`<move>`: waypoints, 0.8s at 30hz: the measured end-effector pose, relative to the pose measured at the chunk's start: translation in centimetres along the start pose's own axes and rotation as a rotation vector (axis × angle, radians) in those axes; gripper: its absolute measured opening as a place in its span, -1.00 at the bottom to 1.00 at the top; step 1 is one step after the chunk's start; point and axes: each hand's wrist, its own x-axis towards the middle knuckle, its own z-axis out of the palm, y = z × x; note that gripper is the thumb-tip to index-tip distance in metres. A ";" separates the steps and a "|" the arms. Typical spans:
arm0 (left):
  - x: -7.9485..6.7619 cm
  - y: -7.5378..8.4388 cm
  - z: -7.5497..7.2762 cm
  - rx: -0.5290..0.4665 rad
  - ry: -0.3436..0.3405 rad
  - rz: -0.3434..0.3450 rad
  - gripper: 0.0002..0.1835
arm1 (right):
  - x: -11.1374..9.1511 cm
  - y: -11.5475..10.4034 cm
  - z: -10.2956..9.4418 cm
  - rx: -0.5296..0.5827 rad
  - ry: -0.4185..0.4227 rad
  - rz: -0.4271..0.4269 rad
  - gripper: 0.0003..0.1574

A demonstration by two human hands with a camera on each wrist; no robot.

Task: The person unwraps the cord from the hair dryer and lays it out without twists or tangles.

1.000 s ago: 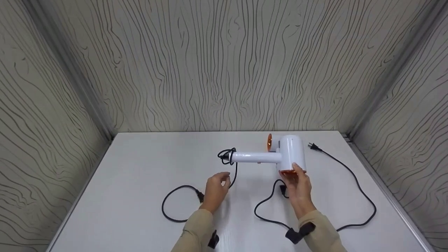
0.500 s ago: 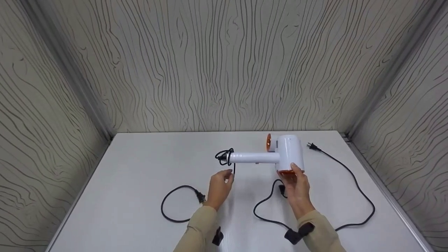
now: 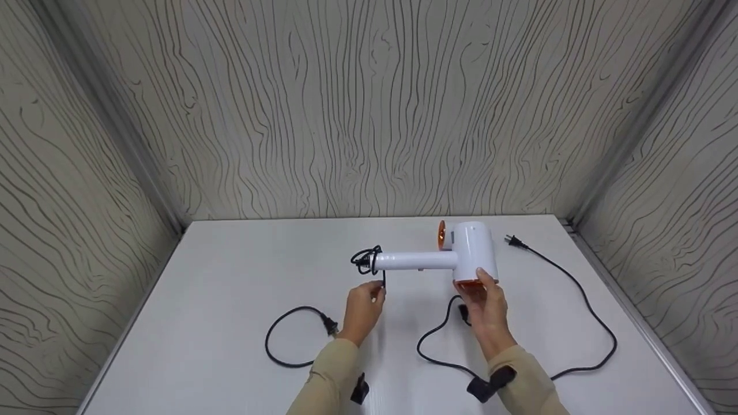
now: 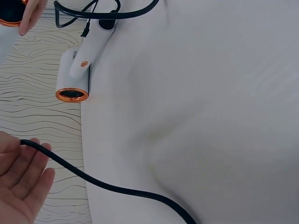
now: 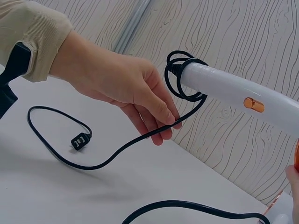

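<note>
My right hand (image 3: pixel 489 314) grips a white hair dryer (image 3: pixel 416 261) by the orange-rimmed end of its head, holding it sideways above the table. Its handle points left, with the black cord (image 5: pixel 180 88) looped around the handle's end. Just below those loops, my left hand (image 3: pixel 363 310) pinches the cord between thumb and fingers. The cord's plug (image 5: pixel 80 141) lies on the table left of that hand. Behind the held dryer lies a second white hair dryer (image 4: pixel 72 84) with an orange rim, its handle mostly hidden in the head view.
A white table (image 3: pixel 230 276) stands against wood-patterned walls (image 3: pixel 369 115). The second dryer's black cord (image 3: pixel 588 300) curves across the right side, ending in a two-pin plug (image 3: pixel 515 241). Part of this cord passes beneath my right forearm.
My left hand has risen slightly to the right and now pinches the cord, which hangs straighter below the handle. The held dryer has shifted a little left in my right hand.
</note>
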 end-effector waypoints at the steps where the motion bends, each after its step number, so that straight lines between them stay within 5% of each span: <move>1: 0.0 0.0 0.0 -0.001 0.005 0.009 -0.82 | 0.0 0.0 0.0 -0.002 -0.002 0.005 -0.14; 16: 0.2 -1.3 -0.1 -0.025 0.013 0.039 -0.82 | -0.1 -0.3 -0.3 -0.006 -0.016 0.024 -0.16; 24: 0.8 -1.8 -0.9 0.031 0.039 0.065 -0.85 | -0.2 -0.4 -0.4 0.003 -0.021 -0.003 -0.36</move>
